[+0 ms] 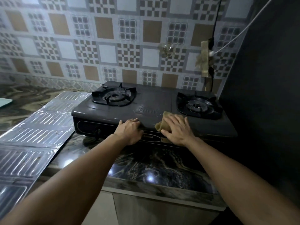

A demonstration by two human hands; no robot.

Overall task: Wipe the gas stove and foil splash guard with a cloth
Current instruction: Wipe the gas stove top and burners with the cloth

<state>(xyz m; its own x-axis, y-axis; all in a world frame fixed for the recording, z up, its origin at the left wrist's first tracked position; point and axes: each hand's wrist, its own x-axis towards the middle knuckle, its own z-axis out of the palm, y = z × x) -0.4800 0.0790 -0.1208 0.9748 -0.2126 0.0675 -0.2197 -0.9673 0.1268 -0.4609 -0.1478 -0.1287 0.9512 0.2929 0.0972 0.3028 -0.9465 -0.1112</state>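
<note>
A dark two-burner gas stove [151, 101] stands on a marbled counter against the tiled wall. My right hand [177, 129] presses flat on a brown cloth [164, 120] at the stove's front edge, between the two burners. My left hand [130, 129] grips the stove's front edge just left of the cloth, fingers curled over the rim. The silver foil splash guard [39, 129] lies flat on the counter to the left of the stove, its ribbed panels running toward me.
The dark marbled counter [154, 169] reaches its front edge below my arms. A dark wall [266, 95] closes the right side. A white cord and a taped cable [205, 57] hang on the tiled wall behind the right burner. A pale object [4, 102] sits at far left.
</note>
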